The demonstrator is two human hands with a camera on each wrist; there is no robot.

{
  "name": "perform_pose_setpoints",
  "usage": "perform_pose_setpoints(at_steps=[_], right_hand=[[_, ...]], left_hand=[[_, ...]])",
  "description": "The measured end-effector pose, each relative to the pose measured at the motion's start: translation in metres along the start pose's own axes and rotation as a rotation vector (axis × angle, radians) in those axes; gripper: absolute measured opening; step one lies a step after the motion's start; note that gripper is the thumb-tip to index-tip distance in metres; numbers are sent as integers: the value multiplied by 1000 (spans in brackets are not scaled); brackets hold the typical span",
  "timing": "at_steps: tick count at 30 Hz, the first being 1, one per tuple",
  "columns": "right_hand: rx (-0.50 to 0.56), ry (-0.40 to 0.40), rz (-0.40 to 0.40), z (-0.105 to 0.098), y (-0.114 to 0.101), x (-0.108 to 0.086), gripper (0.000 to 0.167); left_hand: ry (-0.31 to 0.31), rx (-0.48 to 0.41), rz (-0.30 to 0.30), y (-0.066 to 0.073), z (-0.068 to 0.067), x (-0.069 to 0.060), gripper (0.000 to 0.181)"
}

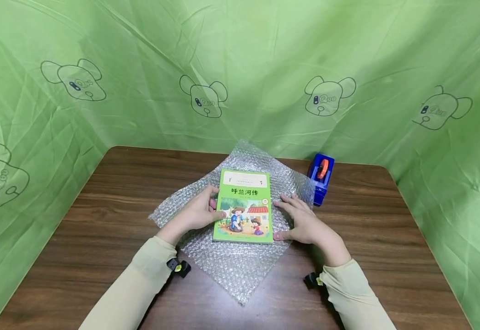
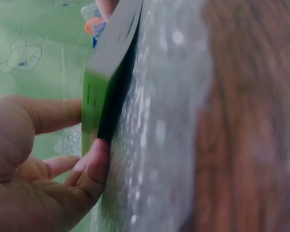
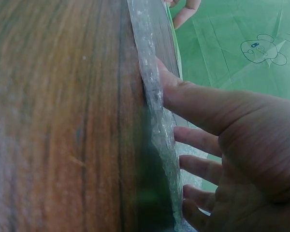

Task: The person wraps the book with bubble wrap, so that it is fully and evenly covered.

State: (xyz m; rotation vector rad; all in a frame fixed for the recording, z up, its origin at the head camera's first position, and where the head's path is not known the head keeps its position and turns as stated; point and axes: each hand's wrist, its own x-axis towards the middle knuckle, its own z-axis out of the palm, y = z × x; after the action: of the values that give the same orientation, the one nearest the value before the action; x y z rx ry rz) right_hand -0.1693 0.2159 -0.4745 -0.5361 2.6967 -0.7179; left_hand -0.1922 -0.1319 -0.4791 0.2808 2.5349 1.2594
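Observation:
A green picture-covered book [image 1: 244, 206] lies on a sheet of bubble wrap [image 1: 240, 270], which is turned so one corner points toward the person. My left hand [image 1: 199, 211] pinches the book's left edge, the thumb on the cover and fingertips at its underside. In the left wrist view a dark gap shows under the book's edge [image 2: 94, 94], which sits slightly raised off the wrap. On the other side, my right hand [image 1: 303, 222] rests on the wrap with fingers spread, its thumb close to the book's lower right corner.
A blue tape dispenser [image 1: 319, 197] with an orange roll stands behind my right hand, partly covered by the wrap's right corner. Everything lies on a brown wooden table [image 1: 112, 220]. A green curtain [image 1: 260, 55] with bear-head drawings encloses the back and sides.

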Motion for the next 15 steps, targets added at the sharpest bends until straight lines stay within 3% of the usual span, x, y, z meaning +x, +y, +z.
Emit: perform_pose_setpoints(at_steps=[8,15], right_hand=[[-13,15,-18,0,1,1,101],[-7,11,-12,1,2,1,101]], left_hand=[[-25,-14,56,-1,-3,-2,69],[-37,-21,52,1,-5,-3,68]])
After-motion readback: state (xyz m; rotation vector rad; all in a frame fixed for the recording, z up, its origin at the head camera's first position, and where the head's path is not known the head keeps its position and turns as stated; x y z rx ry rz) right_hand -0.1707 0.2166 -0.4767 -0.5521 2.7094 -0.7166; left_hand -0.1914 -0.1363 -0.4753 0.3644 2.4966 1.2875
